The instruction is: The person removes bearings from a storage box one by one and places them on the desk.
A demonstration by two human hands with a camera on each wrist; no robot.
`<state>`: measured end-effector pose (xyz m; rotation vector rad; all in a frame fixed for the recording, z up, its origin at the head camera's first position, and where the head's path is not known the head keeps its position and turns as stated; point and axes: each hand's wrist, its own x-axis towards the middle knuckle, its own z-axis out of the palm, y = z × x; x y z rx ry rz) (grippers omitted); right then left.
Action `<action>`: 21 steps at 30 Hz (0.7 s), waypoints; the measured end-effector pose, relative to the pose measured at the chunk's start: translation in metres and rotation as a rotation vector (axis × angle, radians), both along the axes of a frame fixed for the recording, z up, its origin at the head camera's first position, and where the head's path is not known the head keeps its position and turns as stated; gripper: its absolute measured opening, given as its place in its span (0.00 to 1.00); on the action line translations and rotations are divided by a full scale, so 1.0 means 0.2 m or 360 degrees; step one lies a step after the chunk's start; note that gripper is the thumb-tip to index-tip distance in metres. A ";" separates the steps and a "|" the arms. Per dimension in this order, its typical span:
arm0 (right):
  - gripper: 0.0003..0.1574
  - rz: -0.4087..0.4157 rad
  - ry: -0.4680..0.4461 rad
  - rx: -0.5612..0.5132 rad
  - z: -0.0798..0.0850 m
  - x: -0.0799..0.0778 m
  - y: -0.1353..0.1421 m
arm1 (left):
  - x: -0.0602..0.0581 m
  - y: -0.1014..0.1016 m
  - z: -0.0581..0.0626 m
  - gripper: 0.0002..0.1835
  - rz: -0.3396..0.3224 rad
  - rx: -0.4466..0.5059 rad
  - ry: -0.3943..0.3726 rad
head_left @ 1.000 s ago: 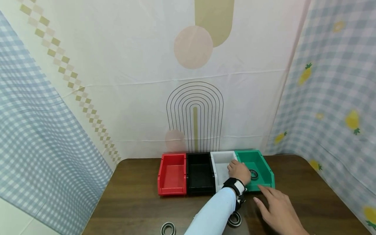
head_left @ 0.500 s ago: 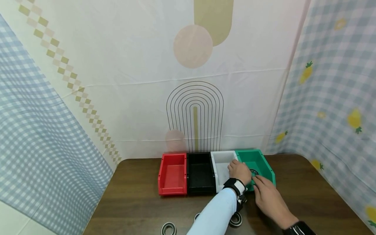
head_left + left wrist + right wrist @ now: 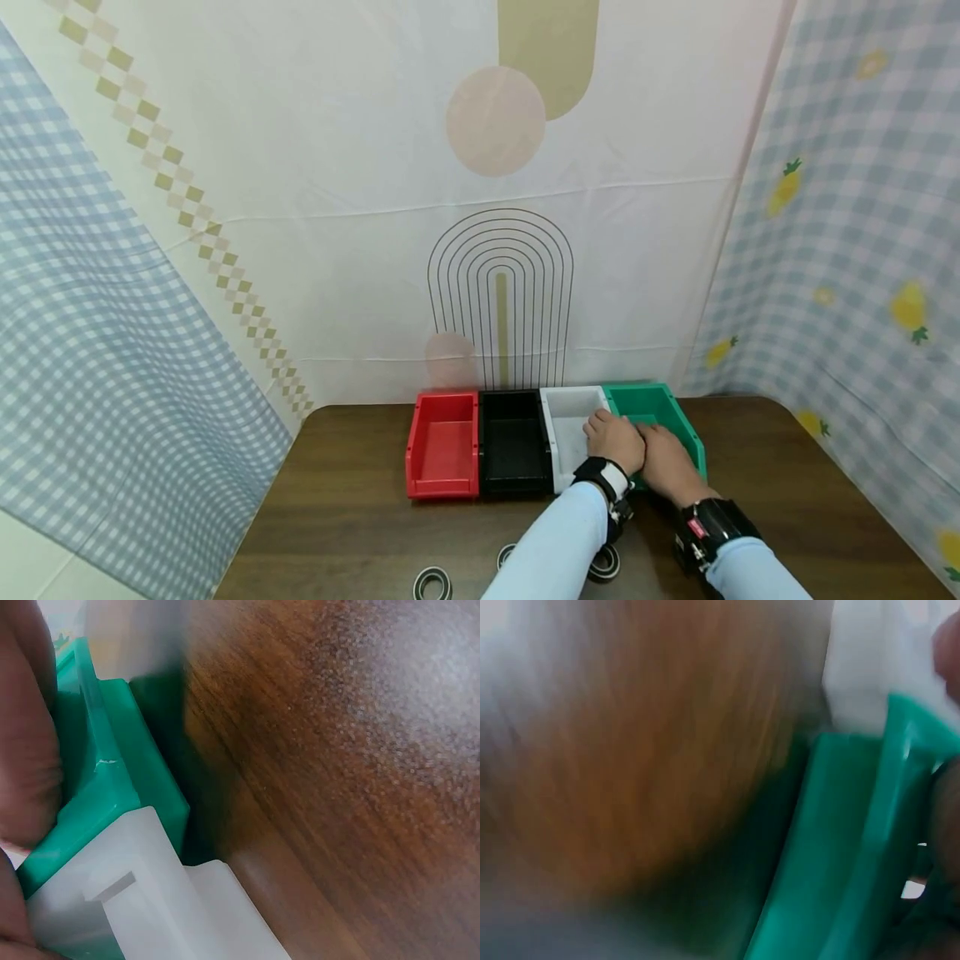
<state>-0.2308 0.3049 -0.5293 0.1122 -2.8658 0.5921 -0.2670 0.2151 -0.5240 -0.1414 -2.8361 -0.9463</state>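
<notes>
In the head view, my left hand (image 3: pixel 617 442) straddles the side walls where the white bin (image 3: pixel 564 471) and green bin (image 3: pixel 637 398) meet, its fingers gripping over them. The left wrist view has a finger against the green side and another by the white wall (image 3: pixel 142 877). My right hand (image 3: pixel 669 465) reaches down into the green bin, right beside the left hand. The ball bearing that lay there is hidden beneath it, and I cannot tell whether the fingers hold it. In the right wrist view, the green wall (image 3: pixel 825 825) stands beside blurred fingers.
A red bin (image 3: pixel 441 454) and a black bin (image 3: pixel 514 450) complete the row to the left. On the wooden table (image 3: pixel 322 517) lie bearings: one at front left (image 3: pixel 432 573), others partly behind the left sleeve (image 3: pixel 555 550). Patterned cloths hang behind and at both sides.
My right hand has moved forward and left from the front of the green bin into it, covering the bearing there. The left hand has stayed in place.
</notes>
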 end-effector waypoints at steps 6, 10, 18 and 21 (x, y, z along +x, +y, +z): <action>0.20 -0.0031 -0.0249 -0.0036 0.04 -0.08 0.04 | -0.02 0.01 -0.02 0.20 0.0000 0.0010 -0.0080; 0.16 -0.0033 -0.0316 -0.0067 0.05 -0.10 0.04 | -0.02 0.00 -0.02 0.21 -0.0015 0.0012 -0.0109; 0.13 -0.0088 -0.0266 -0.0048 0.02 -0.10 0.04 | 0.00 0.00 0.00 0.22 0.0010 0.0058 -0.0116; 0.13 -0.0101 -0.0250 -0.0039 0.01 -0.10 0.04 | 0.00 0.00 0.01 0.22 0.0016 0.0075 -0.0119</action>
